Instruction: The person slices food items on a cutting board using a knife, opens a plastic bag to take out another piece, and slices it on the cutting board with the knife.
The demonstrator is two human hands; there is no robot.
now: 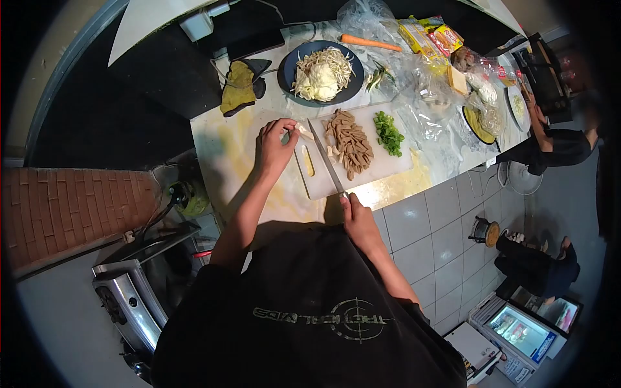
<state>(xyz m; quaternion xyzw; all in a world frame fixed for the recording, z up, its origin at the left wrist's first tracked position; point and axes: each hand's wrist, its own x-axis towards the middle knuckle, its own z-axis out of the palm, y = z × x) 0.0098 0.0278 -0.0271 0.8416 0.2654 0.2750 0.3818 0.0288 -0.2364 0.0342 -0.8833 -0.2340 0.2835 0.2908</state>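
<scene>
My right hand (359,222) is wrapped round the handle of a kitchen knife (328,158), whose blade lies across the left part of a white cutting board (317,189). In the fingers of my left hand (277,143) is a small pale piece of food (304,132), at the board's upper left corner by the knife tip. I cannot make out its exact kind. Brown sliced strips (349,143) are heaped to the right of the blade. Beside them sits a pile of chopped green vegetable (388,134).
Behind the board stands a dark plate (284,76) with bean sprouts and cauliflower. A carrot (370,43), yellow packets (417,37) and plastic bags (435,90) lie at the back and right. A yellow-black cloth (238,92) is at left. Another person (550,145) stands at the far right.
</scene>
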